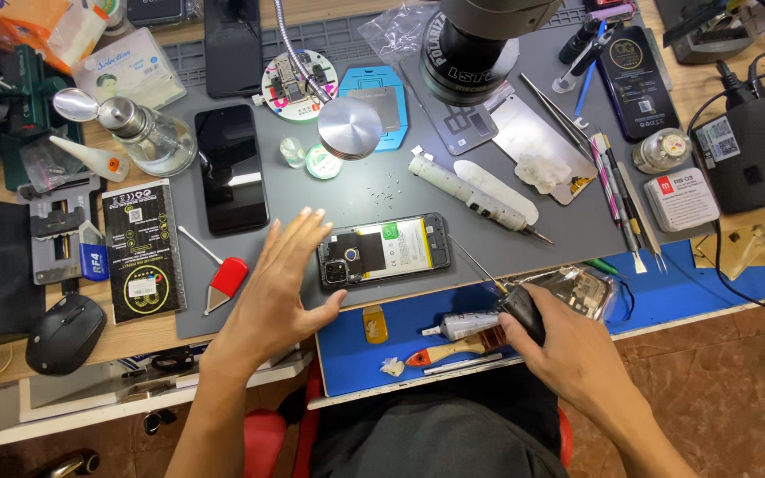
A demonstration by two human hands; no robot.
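The microscope head (475, 40) is cut off by the upper edge of the view, and it hides part of the grey work mat (356, 190) behind it. The tip of the screwdriver (498, 288) is too thin to follow against the mat, so I cannot tell whether it touches anything. The right hand (564, 350) is closed around the screwdriver's dark handle at the mat's near edge, its shaft slanting up and left toward the opened phone (384, 250). That phone lies face down near the middle of the mat's near edge, back cover off, battery showing. The left hand (281, 288) is spread wide and flat, holding nothing, its thumb just beside the phone's camera end. Three phones show: the opened one and two dark ones, one (232, 168) lying left of it, one (233, 44) at the far edge.
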